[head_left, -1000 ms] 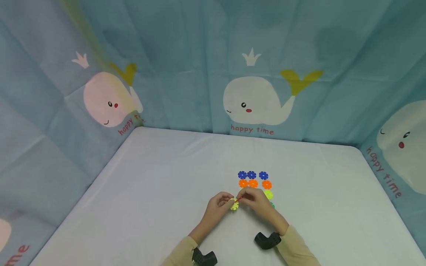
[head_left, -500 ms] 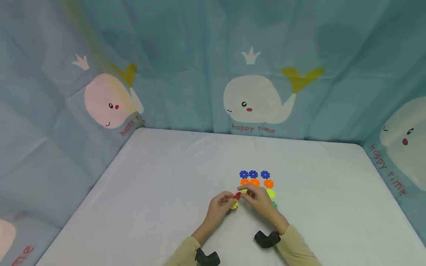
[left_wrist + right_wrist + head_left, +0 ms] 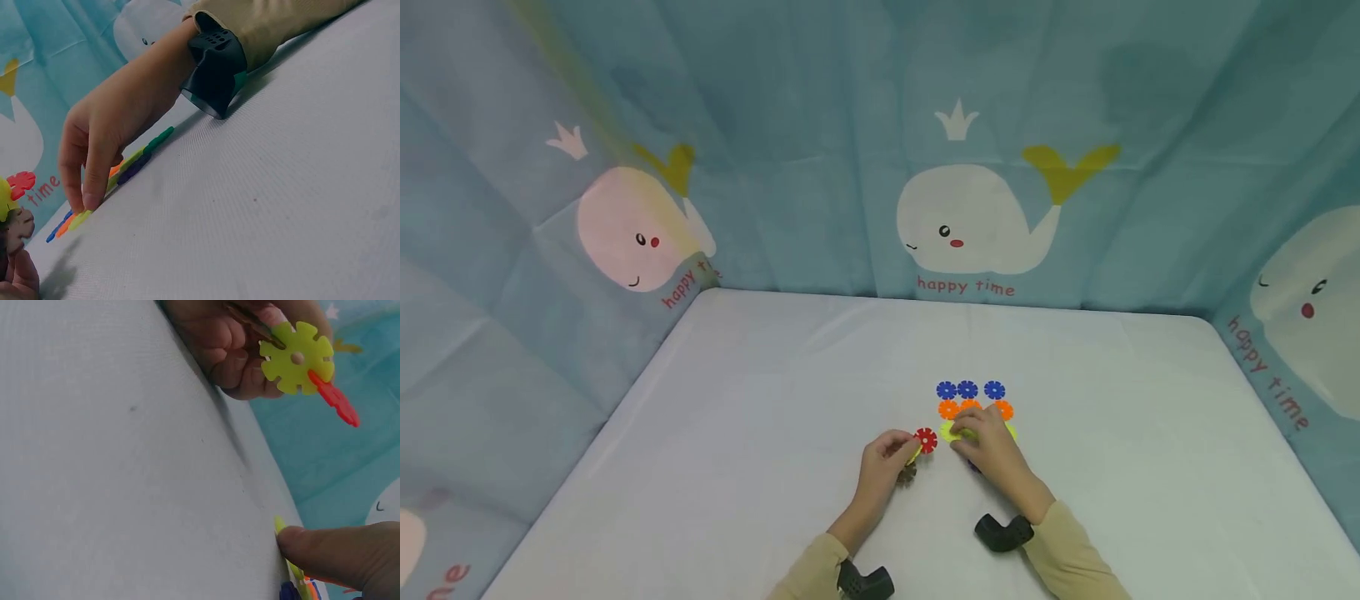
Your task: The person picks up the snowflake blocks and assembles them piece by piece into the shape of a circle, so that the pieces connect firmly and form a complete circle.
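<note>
White table (image 3: 760, 400): the right hand (image 3: 997, 452) has let go of the red disc (image 3: 927, 440).
It arches over the rows (image 3: 967, 389) at right. Nearer left, the left hand (image 3: 878, 468) pinches the joined discs (image 3: 297, 357) above the table; red, at their far right, seems fixed on, so the build grows. Right fingertips (image 3: 91, 201) touch a yellow disc (image 3: 80, 220) at its row's left end, grip unclear.
</note>
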`<state>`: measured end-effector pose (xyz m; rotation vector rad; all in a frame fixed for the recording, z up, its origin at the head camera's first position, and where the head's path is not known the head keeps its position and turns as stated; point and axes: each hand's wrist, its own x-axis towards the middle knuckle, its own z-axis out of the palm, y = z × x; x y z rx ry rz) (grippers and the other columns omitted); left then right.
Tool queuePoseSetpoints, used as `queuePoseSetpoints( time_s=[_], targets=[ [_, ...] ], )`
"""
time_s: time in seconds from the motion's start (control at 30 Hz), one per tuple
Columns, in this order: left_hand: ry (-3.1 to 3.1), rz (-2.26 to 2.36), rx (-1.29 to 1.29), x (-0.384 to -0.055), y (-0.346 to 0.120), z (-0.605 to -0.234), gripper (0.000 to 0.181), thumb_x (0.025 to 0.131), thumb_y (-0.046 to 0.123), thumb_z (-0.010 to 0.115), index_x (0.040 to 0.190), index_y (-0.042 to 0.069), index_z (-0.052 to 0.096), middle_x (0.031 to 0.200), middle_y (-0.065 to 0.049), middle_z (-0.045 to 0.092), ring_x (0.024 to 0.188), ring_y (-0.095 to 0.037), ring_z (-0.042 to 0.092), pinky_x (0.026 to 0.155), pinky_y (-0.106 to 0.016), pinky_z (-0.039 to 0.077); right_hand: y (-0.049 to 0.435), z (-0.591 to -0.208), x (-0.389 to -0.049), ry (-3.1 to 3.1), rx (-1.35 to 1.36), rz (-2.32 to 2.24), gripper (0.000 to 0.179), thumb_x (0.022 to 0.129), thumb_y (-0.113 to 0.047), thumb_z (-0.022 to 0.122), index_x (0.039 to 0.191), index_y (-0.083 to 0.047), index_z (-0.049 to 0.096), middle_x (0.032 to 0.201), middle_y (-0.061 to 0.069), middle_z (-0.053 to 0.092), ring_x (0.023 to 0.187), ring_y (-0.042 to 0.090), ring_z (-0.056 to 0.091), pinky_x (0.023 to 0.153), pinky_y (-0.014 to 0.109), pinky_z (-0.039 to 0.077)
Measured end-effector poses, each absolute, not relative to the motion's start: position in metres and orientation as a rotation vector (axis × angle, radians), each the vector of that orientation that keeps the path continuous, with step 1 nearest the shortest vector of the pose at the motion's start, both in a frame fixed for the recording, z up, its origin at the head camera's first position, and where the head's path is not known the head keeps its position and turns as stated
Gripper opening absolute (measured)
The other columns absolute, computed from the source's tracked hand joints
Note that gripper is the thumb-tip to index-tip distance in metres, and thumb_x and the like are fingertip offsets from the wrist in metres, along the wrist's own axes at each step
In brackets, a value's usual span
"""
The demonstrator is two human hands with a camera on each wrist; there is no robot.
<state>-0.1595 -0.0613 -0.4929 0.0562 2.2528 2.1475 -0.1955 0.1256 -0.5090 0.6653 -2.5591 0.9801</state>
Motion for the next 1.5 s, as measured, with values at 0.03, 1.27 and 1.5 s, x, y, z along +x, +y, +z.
queuePoseSetpoints(
  time_s=[0.03, 1.27, 1.5],
  targets=[
    [2.235, 2.157, 0.044, -0.161, -0.061, -0.497, 0.015, 0.086, 0.012, 0.060, 0.087, -0.003, 0.061, 0.077, -0.002, 0.057, 0.065, -0.010, 0.048, 0.056, -0.021, 0.041, 0.125, -0.509, -0.195, -2.569, 0.663, 1.004, 0.020, 0.064, -0.002, 0.077, 0.077, -0.009, 0.064, 0.085, 0.001, 0.060, 0.074, 0.014, 0.039, 0.065, 0.031, 0.035],
    [2.024, 2.064, 0.234, -0.156, -0.065, -0.474, 0.024, 0.095, 0.009, 0.042, 0.083, -0.009, 0.052, 0.060, -0.001, 0.045, 0.049, -0.011, 0.049, 0.048, -0.022, 0.043, 0.123, -0.475, -0.183, -2.260, 0.939, 1.689, 0.015, 0.075, 0.018, 0.059, 0.084, 0.007, 0.064, 0.080, 0.017, 0.061, 0.069, 0.028, 0.057, 0.063, 0.026, 0.049],
    [2.003, 2.062, 0.150, -0.157, -0.064, -0.473, 0.024, 0.094, 0.009, 0.042, 0.082, -0.010, 0.051, 0.060, -0.001, 0.045, 0.049, -0.011, 0.048, 0.049, -0.022, 0.043, 0.122, -0.471, -0.180, -2.275, 0.910, 1.797, 0.013, 0.080, 0.016, 0.055, 0.088, 0.009, 0.062, 0.080, 0.016, 0.059, 0.063, 0.030, 0.055, 0.060, 0.029, 0.049]
  ],
)
